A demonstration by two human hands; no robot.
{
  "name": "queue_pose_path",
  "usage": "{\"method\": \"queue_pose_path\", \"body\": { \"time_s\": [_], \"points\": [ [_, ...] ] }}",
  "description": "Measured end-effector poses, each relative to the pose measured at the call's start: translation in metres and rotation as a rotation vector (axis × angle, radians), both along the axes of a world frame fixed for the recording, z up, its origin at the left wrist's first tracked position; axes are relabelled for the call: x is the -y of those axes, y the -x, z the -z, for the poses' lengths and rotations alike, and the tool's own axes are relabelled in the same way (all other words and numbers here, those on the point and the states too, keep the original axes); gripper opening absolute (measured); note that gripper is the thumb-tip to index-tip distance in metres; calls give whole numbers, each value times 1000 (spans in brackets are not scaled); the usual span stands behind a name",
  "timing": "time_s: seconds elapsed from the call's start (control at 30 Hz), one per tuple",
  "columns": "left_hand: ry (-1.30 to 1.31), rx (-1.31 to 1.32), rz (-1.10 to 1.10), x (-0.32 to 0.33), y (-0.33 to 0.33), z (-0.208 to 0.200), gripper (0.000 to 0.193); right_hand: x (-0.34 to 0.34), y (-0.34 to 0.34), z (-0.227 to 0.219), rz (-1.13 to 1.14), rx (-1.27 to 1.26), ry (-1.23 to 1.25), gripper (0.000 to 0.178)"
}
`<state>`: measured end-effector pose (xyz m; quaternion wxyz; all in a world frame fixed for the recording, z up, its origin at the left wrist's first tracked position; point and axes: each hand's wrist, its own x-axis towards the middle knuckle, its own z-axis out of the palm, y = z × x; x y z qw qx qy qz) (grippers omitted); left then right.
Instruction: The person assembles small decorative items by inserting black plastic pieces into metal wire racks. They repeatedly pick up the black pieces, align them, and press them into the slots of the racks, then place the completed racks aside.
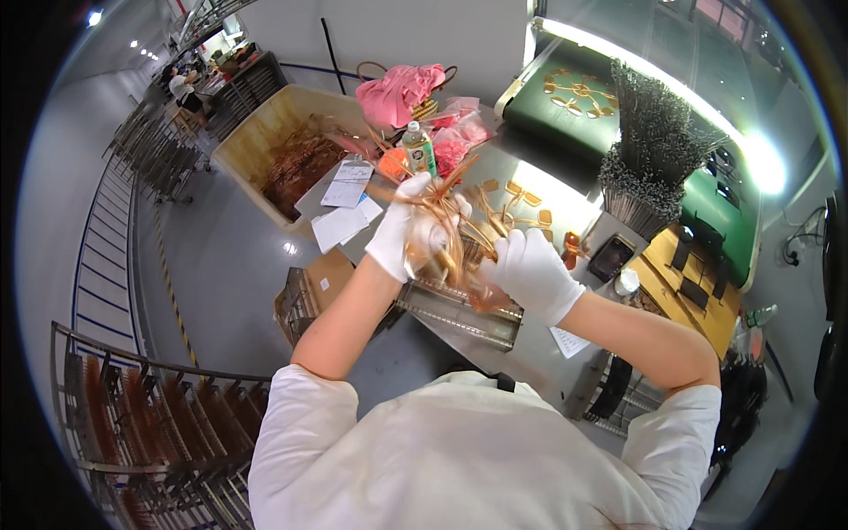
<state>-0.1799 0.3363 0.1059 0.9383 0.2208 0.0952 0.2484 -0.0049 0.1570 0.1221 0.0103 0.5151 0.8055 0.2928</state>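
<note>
Both my hands wear white gloves and are close together over the table. My left hand (397,234) is closed round a bunch of amber plastic lens mouldings (439,212), their thin stems sticking out at the top; motion smears them. My right hand (536,276) has its fingers closed on the right side of amber pieces, partly blurred. Below the hands lies a slotted metal rack (499,327) on the table edge. Just beyond, more amber lens pieces on branching stems (521,194) lie on the tabletop.
Behind the bunch stands a green-labelled bottle (419,150) beside a pink cloth (402,95). Papers (344,187) lie left, near a large beige bin (238,146). A green conveyor (548,115), a bundle of dark thin rods (649,150) and a phone (611,256) are right. Loaded racks (168,415) stand lower left.
</note>
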Motion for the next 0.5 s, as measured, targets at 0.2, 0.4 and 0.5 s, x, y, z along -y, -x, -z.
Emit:
{"method": "queue_pose_path", "body": {
  "time_s": [0.2,0.4,0.5],
  "points": [
    [-294,340,-710,-32,131,-7,24,41,-26,-3,164,-289,132,27],
    [-1167,311,-1628,-77,241,-112,43,88,-12,71,427,-1721,491,28],
    [-1323,-650,-1955,-184,263,-120,41,78,8,68,431,-1971,673,23]
  ]
}}
